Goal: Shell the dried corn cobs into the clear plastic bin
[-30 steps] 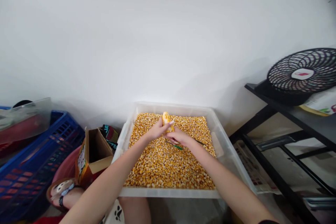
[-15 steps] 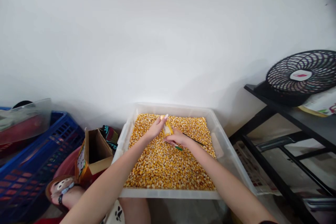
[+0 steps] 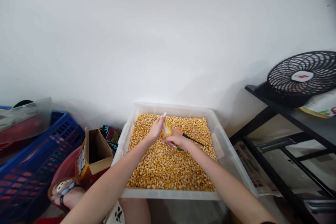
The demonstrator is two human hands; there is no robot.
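Note:
A clear plastic bin [image 3: 225, 148] filled with loose yellow corn kernels [image 3: 168, 164] stands in front of me against the white wall. My left hand [image 3: 155, 129] grips a corn cob [image 3: 167, 128] over the far part of the bin, fingers stretched along it. Pressed against the cob's near side is my right hand [image 3: 177, 140], which holds a thin tool [image 3: 193, 140] with a green handle end and a dark shaft pointing right. Both hands touch the cob.
A small open cardboard box [image 3: 93, 154] sits left of the bin, with a blue plastic crate [image 3: 31, 168] and a pink tub [image 3: 67, 168] further left. A black metal shelf [image 3: 294, 119] with a black fan [image 3: 301, 77] stands at the right. My sandalled foot [image 3: 64, 192] shows below left.
The cob has dropped from upright to lower between my hands. My left fingers have straightened along it, and the tool's dark shaft now sticks out further to the right.

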